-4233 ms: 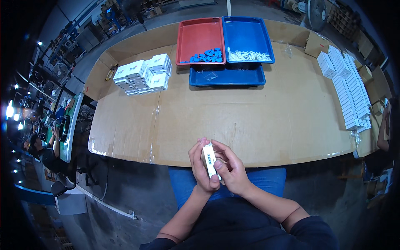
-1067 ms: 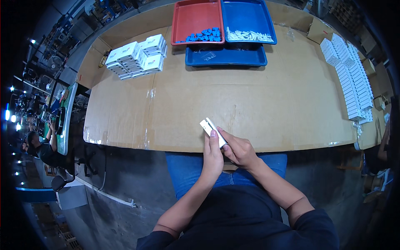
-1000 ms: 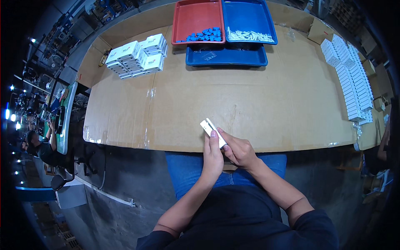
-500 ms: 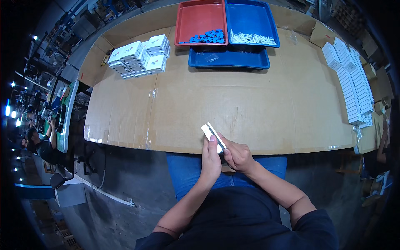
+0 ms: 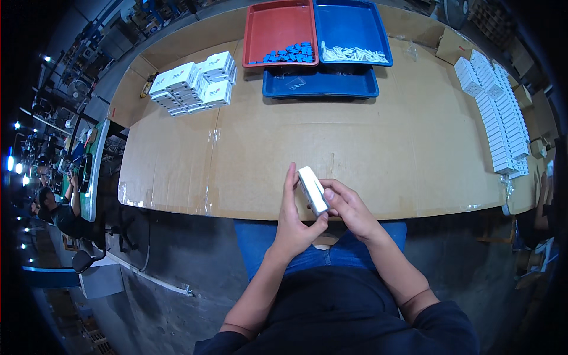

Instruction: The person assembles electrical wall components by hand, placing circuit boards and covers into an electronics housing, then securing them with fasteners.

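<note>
Between my two hands, over the table's near edge, I hold a small white box (image 5: 312, 188) tilted on its narrow side, its bright face turned up. My left hand (image 5: 293, 228) cups its left side, with the thumb at the lower end and the other fingers along the far side. From the right, my right hand (image 5: 354, 214) grips its edge between thumb and bent fingers. My palms and fingers hide part of its underside.
Brown cardboard covers the table (image 5: 284, 148). At the back, a red tray (image 5: 278, 26) holds blue pieces, and a blue tray (image 5: 352, 26) holds white pieces; a lower blue tray (image 5: 319, 86) sits before them. White boxes stand stacked left (image 5: 192, 83) and right (image 5: 497, 118).
The box has been turned in my hands: its slotted side showed before, a plain bright face shows now. My left fingers have opened outward and my right hand has shifted along its edge.
</note>
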Motion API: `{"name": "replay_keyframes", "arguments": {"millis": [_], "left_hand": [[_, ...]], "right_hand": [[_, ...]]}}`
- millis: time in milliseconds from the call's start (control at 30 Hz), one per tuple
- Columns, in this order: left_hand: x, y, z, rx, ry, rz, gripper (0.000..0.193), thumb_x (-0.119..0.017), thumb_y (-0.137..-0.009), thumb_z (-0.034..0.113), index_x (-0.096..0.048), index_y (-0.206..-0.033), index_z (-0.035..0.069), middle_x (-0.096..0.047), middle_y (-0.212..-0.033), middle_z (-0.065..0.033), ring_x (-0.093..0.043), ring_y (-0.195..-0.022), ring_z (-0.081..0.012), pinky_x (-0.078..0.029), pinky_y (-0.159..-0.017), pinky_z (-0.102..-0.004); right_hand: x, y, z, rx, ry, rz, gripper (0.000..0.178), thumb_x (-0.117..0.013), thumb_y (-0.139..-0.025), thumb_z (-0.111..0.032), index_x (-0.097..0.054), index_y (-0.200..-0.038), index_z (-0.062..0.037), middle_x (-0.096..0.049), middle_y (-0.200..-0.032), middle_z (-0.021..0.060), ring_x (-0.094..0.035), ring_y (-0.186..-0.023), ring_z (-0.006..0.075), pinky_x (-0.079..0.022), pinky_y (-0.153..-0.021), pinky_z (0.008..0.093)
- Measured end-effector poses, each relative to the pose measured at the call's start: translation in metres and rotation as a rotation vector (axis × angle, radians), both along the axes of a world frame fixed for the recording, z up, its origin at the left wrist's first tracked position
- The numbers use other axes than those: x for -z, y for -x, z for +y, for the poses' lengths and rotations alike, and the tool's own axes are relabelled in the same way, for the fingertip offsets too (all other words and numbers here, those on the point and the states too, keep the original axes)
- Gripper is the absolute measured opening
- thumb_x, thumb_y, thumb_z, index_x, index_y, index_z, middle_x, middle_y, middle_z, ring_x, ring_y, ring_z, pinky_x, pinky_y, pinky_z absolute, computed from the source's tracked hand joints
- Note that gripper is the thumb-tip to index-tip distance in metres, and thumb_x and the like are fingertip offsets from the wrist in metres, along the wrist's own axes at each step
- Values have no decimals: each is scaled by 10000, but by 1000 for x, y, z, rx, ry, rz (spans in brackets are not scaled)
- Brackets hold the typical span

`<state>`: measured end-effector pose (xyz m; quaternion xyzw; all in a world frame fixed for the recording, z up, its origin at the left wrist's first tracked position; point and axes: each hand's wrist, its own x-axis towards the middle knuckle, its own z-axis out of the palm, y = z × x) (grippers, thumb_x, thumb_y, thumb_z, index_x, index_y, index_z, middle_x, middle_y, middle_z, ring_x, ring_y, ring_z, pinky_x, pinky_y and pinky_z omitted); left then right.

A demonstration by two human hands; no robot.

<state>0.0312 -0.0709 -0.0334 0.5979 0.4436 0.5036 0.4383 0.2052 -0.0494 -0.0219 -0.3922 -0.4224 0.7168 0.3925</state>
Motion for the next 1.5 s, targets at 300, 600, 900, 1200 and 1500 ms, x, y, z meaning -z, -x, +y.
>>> {"name": "replay_keyframes", "arguments": {"millis": [300, 600, 900, 1200, 1500], "left_hand": [[4, -14, -3, 1, 240, -485, 819, -526, -1076, 392, -87, -1669, 35, -334, -1620, -220, -364, -1491, -319, -267, -1237, -418], [-12, -25, -3, -119, 49, -494, 784, -340, -1114, 559, -173, -1636, -2, -417, -1543, -206, -407, -1443, -278, -298, -1213, -409], [-13, -24, -10, -144, 57, -546, 945, -439, -1023, 707, -206, -1608, 2, -453, -1492, -192, -427, -1415, -273, -322, -1186, -403], [2, -9, -1, -105, -105, -280, 991, -608, -865, 584, -254, -1590, 9, -407, -1552, -231, -419, -1430, -316, -293, -1209, -454], [0, -9, 3, -209, -219, 97, 1011, -497, -918, 686, -306, -1548, -82, -461, -1460, -251, -522, -1308, -324, -428, -1099, -452]], "right_hand": [[-6, 19, -12, 92, -279, 37, 518, -710, -991, -134, -553, -1462, 11, -577, -1456, 167, -534, -1388, 262, -433, -1150, 385], [-16, 34, -30, 175, -689, -323, 500, -634, -1023, -100, -522, -1491, 37, -464, -1564, 296, -474, -1458, 381, -431, -1149, 398], [-4, 41, -43, 176, -669, -196, 499, -548, -1060, -92, -453, -1524, 63, -410, -1600, 300, -424, -1492, 382, -386, -1186, 403], [-6, 39, -29, 133, -158, 186, 585, -561, -1081, -286, -383, -1563, -6, -469, -1549, 175, -456, -1437, 254, -380, -1182, 373], [-27, 48, -31, 178, 144, 229, 559, -614, -1061, -175, -404, -1556, -25, -581, -1421, 151, -601, -1247, 184, -484, -1054, 316]]}}
